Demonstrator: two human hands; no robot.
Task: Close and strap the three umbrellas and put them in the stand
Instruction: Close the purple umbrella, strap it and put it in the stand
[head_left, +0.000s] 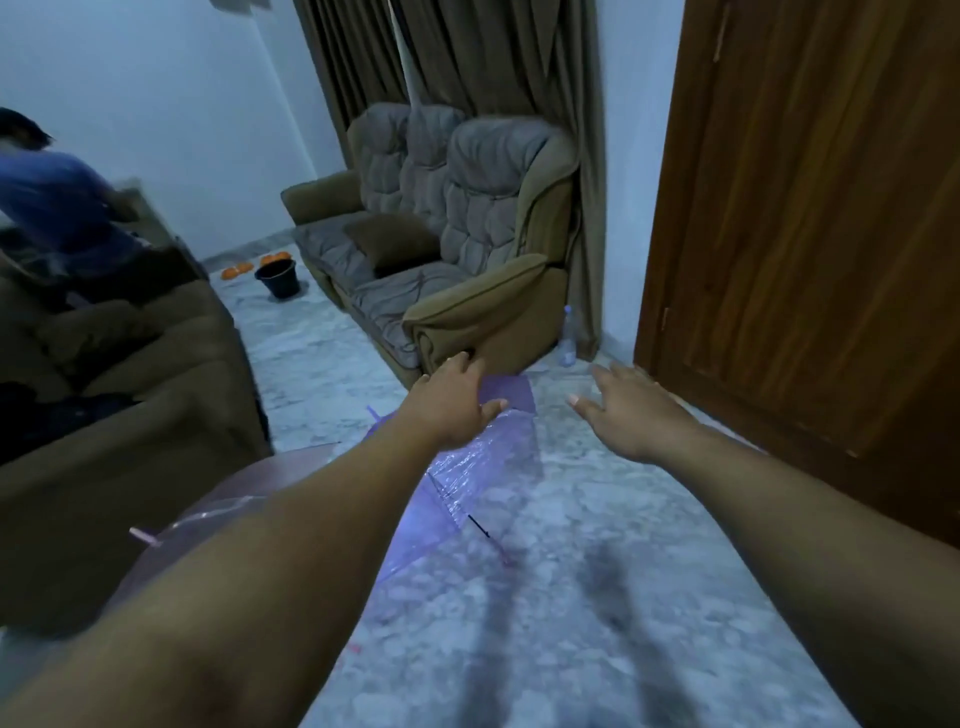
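Nearest the cam, both bare forearms run fwd over the marbled floor (597, 571), w/ a pinkish clear umbrella (218, 514) open at lower left, mostly cut off behind the left arm; one rib tip pokes out beside it. Just past that, a purple see-through umbrella (483, 462) lies open on the floor btwn the arms, ribs and a thin dark rod visible thru the canopy. Left hand (452, 400) hovers over its far edge, fingers loosely spread, thumb at or just above the plastic, can't tell if touching; nothing gripped. Right hand (634, 410) is open too, fingers splayed, clear of the canopy, holding nothing. Looks like the very start: reaching for the purple one, nothing closed or strapped yet. Next move prob needs a grip on shaft or handle w/ one hand and the runner slid down w/ the other, then canopy gathered and strap wrapped; thin film may crease or snag on rib tips. Handle and strap not visible. Third umbrella not in view, and no stand I can ID; a dark bucket (278, 278) sits far back by the sofa (441, 249), purpose unclear. Beyond: curtain, wooden door (805, 234) at right, clear bottle (568, 338) in the corner, another person at left edge, blurred.
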